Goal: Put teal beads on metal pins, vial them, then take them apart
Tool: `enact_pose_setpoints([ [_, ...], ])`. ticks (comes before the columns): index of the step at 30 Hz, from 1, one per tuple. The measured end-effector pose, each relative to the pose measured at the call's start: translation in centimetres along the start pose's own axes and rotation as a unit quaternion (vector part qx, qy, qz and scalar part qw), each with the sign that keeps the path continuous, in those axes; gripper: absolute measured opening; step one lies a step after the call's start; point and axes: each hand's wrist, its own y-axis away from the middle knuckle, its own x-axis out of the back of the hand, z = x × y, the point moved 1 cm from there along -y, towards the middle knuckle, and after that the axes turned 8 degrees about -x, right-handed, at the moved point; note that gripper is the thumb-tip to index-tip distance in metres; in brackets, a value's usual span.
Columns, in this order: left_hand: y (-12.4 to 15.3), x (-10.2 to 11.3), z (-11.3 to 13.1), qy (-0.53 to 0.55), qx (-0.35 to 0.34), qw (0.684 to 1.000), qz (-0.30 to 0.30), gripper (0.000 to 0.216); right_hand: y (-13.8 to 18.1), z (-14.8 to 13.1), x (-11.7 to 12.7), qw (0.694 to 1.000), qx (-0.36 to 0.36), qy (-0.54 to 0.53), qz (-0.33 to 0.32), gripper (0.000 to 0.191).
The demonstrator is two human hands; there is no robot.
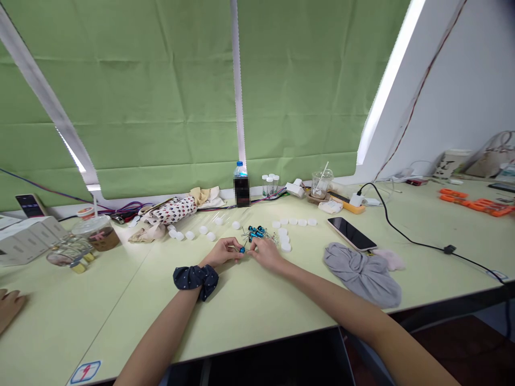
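Note:
My left hand [226,252], with a dark dotted scrunchie [196,281] at the wrist, pinches a small blue capacitor [242,250] between thumb and fingertips. A thin wire lead sticks up from it. Close by on the right, my right hand [263,252] has its fingers closed near the capacitor's side; whatever lies in that pinch is too small to make out. Just beyond both hands lies a pile of blue capacitors [256,231] with wire leads. White round caps [283,239] stand in an angled row to the right, and more white caps [190,235] are scattered to the left beside clear tubes [211,215].
At the back stand a dark-filled bottle [242,187] and capped tubes [270,185]. A phone [351,234] and grey cloth [362,273] lie right, near a black cable [414,244]. Cups [105,233] and boxes [32,241] sit left, where another person's hand [10,306] rests.

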Motion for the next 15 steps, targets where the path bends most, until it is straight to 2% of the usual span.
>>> enact_pose_setpoints([
  [7,-0.08,0.27,-0.38,-0.003,-0.003,1.000,0.019,0.041,-0.39,0.20,-0.04,0.998,0.049,-0.034,-0.019,0.003],
  [10,-0.08,0.35,-0.41,-0.007,0.002,1.000,0.024,0.041,-0.46,0.08,0.38,0.995,0.082,-0.032,-0.041,0.016],
  [12,-0.04,0.32,-0.32,-0.009,0.008,1.000,0.021,0.041,-0.45,0.09,0.53,0.996,0.084,-0.020,-0.038,0.017],
  [15,0.01,0.17,-0.11,-0.010,0.011,1.000,0.012,0.041,-0.38,0.20,0.50,0.998,0.066,-0.014,-0.013,0.010],
])
